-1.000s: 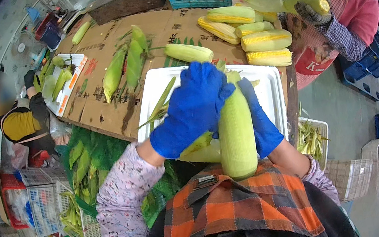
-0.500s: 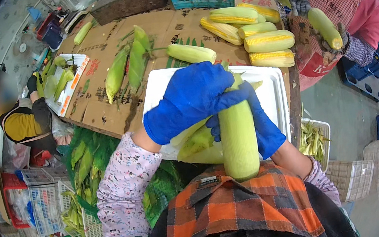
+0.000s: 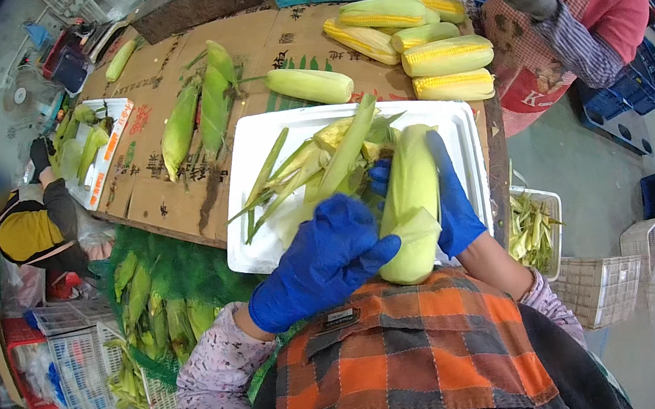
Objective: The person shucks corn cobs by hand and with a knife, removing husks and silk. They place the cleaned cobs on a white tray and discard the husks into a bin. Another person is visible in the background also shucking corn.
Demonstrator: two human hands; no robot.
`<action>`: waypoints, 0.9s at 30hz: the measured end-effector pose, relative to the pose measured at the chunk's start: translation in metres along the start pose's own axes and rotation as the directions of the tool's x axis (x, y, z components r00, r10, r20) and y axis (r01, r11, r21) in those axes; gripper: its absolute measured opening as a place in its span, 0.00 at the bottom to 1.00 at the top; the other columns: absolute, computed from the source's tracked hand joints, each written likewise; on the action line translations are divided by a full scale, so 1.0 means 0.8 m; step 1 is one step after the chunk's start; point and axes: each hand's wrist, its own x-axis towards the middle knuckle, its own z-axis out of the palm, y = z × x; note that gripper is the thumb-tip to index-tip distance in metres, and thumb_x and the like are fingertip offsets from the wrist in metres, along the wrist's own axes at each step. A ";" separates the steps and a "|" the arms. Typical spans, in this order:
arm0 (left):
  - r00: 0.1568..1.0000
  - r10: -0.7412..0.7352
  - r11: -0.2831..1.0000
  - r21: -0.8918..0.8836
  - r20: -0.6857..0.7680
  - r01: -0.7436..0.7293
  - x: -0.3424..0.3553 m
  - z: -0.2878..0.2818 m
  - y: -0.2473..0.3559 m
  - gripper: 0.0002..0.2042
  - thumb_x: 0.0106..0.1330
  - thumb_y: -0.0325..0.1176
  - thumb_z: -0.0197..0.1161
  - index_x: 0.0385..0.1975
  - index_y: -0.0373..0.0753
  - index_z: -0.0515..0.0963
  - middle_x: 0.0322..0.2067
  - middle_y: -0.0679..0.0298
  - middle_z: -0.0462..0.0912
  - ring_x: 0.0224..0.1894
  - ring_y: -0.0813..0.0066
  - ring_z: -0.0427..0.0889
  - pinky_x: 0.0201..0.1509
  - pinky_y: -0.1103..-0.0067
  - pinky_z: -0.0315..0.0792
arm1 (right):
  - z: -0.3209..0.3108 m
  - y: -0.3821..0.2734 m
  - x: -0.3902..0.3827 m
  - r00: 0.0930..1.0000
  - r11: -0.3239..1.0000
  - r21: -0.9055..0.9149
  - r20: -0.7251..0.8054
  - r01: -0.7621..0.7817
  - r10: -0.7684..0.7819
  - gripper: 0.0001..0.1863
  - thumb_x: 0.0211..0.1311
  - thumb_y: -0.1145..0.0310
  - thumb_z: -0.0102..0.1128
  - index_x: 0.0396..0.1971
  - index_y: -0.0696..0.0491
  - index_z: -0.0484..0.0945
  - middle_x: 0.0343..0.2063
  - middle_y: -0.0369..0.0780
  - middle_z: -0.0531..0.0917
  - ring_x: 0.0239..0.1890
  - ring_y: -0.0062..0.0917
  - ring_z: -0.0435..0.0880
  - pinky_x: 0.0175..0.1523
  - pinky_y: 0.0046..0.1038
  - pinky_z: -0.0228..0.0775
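The right hand (image 3: 454, 206) held the husk-covered corn ear (image 3: 409, 170) over the white tray's (image 3: 466, 135) near edge, fingers wrapped round it; the left's (image 3: 319, 257) fingers were curled, any grip undeterminable; steady support and even peeling appeared advisable.

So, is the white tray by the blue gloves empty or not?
Not empty: pale green husks lie in the white tray, across its left and middle, with bare white showing around them.

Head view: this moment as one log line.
right hand: around corn | left hand: by its near end, hold unclear | tray: husks inside | yellow cobs: beyond tray
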 end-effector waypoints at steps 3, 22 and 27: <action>0.990 -0.135 0.924 -0.367 -0.048 0.108 0.027 0.009 0.005 0.07 0.67 0.31 0.61 0.41 0.38 0.80 0.34 0.61 0.81 0.39 0.66 0.80 0.44 0.76 0.74 | 0.028 0.001 0.003 0.995 0.995 -0.012 0.011 -0.096 0.096 0.31 0.69 0.44 0.51 0.56 0.57 0.70 0.46 0.48 0.81 0.48 0.34 0.82 0.56 0.35 0.76; 0.946 -0.173 0.966 0.141 -0.275 0.217 0.052 -0.018 0.019 0.22 0.62 0.27 0.66 0.58 0.42 0.76 0.61 0.54 0.72 0.64 0.59 0.69 0.66 0.71 0.64 | 0.090 -0.038 -0.029 0.999 0.957 -0.291 0.033 -0.004 0.014 0.31 0.68 0.44 0.51 0.56 0.57 0.72 0.41 0.45 0.83 0.38 0.29 0.85 0.43 0.30 0.81; 0.959 -0.063 0.969 0.212 -0.277 0.125 0.097 -0.019 -0.003 0.21 0.59 0.26 0.66 0.54 0.44 0.79 0.44 0.59 0.78 0.51 0.63 0.75 0.54 0.72 0.69 | 0.098 -0.019 -0.040 0.998 0.929 -0.367 0.012 -0.052 0.060 0.28 0.69 0.47 0.51 0.56 0.56 0.71 0.43 0.45 0.82 0.41 0.31 0.83 0.46 0.32 0.79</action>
